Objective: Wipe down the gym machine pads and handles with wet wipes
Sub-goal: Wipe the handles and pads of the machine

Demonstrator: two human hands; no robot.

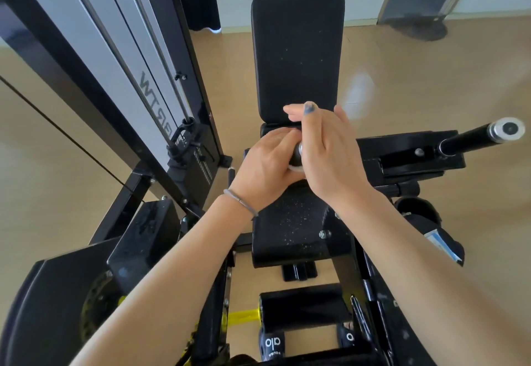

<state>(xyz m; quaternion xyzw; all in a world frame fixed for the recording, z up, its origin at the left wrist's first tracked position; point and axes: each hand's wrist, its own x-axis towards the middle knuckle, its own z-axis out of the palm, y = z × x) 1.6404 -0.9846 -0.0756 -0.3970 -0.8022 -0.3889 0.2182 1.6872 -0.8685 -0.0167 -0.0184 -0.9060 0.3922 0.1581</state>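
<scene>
Most of the near black machine handle with its silver end cap (298, 151) is hidden between the hands, and only a sliver of the white wet wipe (296, 168) shows below it. The left hand (267, 161) curls around handle and wipe. The right hand (327, 153) rests against them, fingers fairly straight, above the black padded seat (290, 222).

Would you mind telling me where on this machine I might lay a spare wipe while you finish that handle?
The back pad is bare from its top edge down to the hands. The front of the seat pad is free too, though speckled. It is crowded mid-seat, where the left hand grips the handle with a wipe and the right hand hovers alongside.
</scene>
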